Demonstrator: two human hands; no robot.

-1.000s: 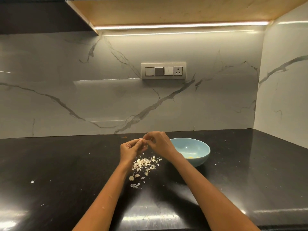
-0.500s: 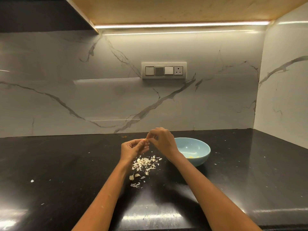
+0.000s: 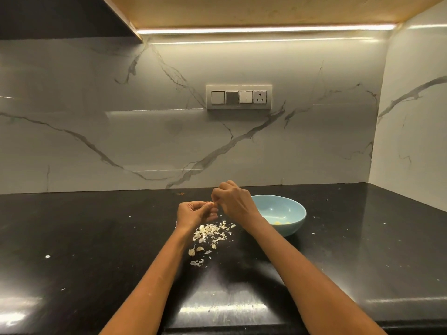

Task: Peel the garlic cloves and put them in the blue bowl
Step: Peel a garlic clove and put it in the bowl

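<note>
1. The left hand (image 3: pixel 193 212) is held above the black countertop (image 3: pixel 96 238), fingers curled inward, pinching a small garlic clove (image 3: pixel 213 204) at its fingertips.
2. The right hand (image 3: pixel 233 201) sits just beside and slightly higher than the left, its fingers bent and pinching at the same clove from the top; the clove is mostly hidden between the two sets of fingertips, so how much skin remains on it cannot be told.
3. The blue bowl (image 3: pixel 294 220) stands on the countertop just right of the right hand, partly behind the right wrist. A few pale yellow peeled cloves (image 3: pixel 280 222) lie at its bottom.
4. A loose pile of garlic skins (image 3: pixel 210 232) lies on the countertop directly below the hands, with a couple of unpeeled-looking cloves (image 3: pixel 194 250) at its near edge and more flakes (image 3: pixel 197 262) nearer the camera.
5. Small white flecks are scattered across the countertop.
6. A switch panel (image 3: pixel 239 97) with a socket is set in the marble backsplash (image 3: pixel 121 129).
</note>
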